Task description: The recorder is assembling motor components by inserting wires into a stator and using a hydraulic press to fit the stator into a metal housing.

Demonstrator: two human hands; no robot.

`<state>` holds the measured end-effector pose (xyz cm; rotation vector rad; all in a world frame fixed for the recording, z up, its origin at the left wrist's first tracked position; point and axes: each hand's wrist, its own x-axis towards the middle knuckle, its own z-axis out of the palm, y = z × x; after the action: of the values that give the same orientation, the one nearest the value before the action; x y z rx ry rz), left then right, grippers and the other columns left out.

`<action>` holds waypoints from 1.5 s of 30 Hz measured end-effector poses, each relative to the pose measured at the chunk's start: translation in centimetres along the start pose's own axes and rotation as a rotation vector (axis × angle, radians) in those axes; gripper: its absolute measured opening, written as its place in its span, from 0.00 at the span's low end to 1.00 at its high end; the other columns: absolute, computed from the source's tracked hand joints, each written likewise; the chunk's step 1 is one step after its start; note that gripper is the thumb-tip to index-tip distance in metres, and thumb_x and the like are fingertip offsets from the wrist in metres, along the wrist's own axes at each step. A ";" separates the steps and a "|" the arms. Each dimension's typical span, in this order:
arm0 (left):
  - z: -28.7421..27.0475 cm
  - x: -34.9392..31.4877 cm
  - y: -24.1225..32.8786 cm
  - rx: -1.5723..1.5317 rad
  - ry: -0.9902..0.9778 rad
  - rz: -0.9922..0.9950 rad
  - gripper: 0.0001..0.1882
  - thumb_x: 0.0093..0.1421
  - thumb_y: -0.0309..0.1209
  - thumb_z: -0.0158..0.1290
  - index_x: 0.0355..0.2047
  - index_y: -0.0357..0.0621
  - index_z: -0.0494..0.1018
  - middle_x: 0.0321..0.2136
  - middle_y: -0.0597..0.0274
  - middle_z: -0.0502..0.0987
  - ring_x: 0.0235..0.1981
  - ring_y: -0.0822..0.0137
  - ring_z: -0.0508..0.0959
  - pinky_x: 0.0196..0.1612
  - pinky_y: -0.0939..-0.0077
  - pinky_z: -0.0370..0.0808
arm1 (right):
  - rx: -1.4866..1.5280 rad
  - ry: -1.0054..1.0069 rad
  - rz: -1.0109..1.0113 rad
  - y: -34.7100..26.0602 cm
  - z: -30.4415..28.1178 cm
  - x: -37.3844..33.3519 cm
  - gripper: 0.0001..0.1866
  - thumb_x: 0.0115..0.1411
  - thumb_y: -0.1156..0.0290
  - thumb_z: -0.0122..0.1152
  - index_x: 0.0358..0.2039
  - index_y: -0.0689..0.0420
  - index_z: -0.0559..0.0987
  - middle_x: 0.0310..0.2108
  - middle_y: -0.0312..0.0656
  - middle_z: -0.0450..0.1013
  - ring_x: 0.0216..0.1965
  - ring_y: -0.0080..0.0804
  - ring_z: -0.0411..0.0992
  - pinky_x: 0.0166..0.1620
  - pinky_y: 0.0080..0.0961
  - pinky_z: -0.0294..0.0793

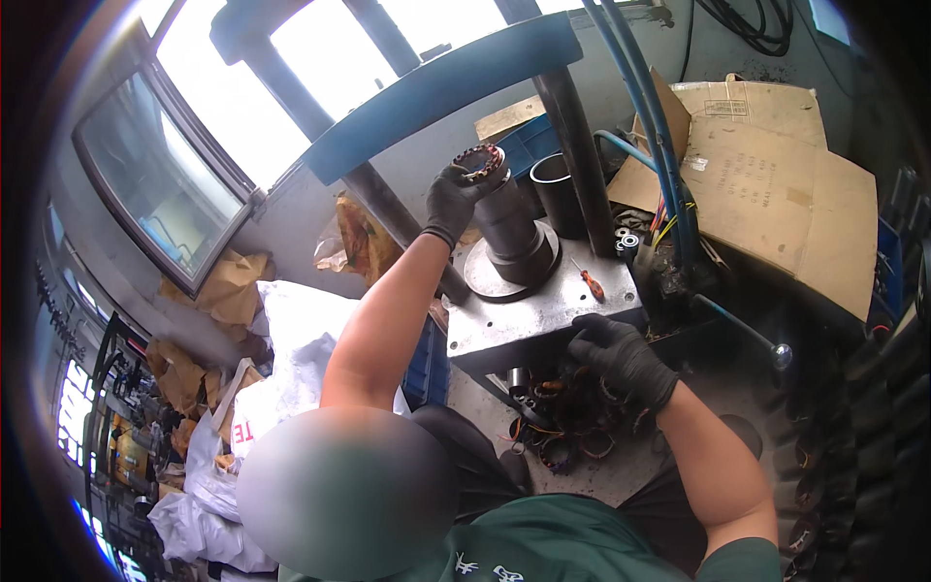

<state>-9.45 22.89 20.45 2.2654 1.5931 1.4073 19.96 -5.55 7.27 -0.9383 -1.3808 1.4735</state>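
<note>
My left hand, in a dark glove, is closed round the side of a motor stator, a ring with reddish windings and dark slots. The stator sits on top of an upright stepped metal cylinder. Below it, a round steel plate rests on the metal table of a press. At the table's front right edge is my right hand, gloved too, with loosely bent fingers apart and nothing visible in them. An orange-handled screwdriver lies just beyond it.
Dark columns carry the press's blue crossbeam above the table. A black tube stands behind the cylinder. Several wound rings lie on the floor beneath. To the right are blue hoses, cardboard and a ball-ended lever; white sacks lie left.
</note>
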 end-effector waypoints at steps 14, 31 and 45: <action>-0.3 -0.1 1.1 -0.040 -0.185 -0.128 0.34 0.52 0.44 0.77 0.52 0.35 0.79 0.44 0.51 0.88 0.46 0.61 0.86 0.53 0.68 0.81 | -0.175 -0.101 -0.047 0.4 0.0 0.5 0.22 0.70 0.73 0.66 0.61 0.63 0.76 0.40 0.41 0.82 0.42 0.24 0.79 0.50 0.28 0.81; 0.0 -0.5 -0.3 -0.171 -0.167 -0.042 0.29 0.57 0.36 0.74 0.54 0.36 0.75 0.43 0.54 0.85 0.46 0.65 0.83 0.52 0.71 0.79 | -0.590 -0.195 -0.027 -0.1 1.1 -0.2 0.30 0.65 0.55 0.67 0.61 0.60 0.78 0.48 0.54 0.82 0.51 0.52 0.81 0.57 0.42 0.79; -1.5 0.8 0.5 0.062 -0.374 -0.007 0.39 0.58 0.51 0.72 0.61 0.39 0.75 0.52 0.49 0.84 0.53 0.58 0.83 0.59 0.66 0.78 | -0.838 -0.333 -0.106 -0.4 1.3 -0.6 0.28 0.64 0.56 0.63 0.60 0.59 0.79 0.48 0.57 0.80 0.52 0.56 0.79 0.57 0.46 0.78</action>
<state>-10.06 22.61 22.05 2.3732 1.5361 0.8717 19.00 -6.53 7.77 -1.1122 -2.3407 0.9774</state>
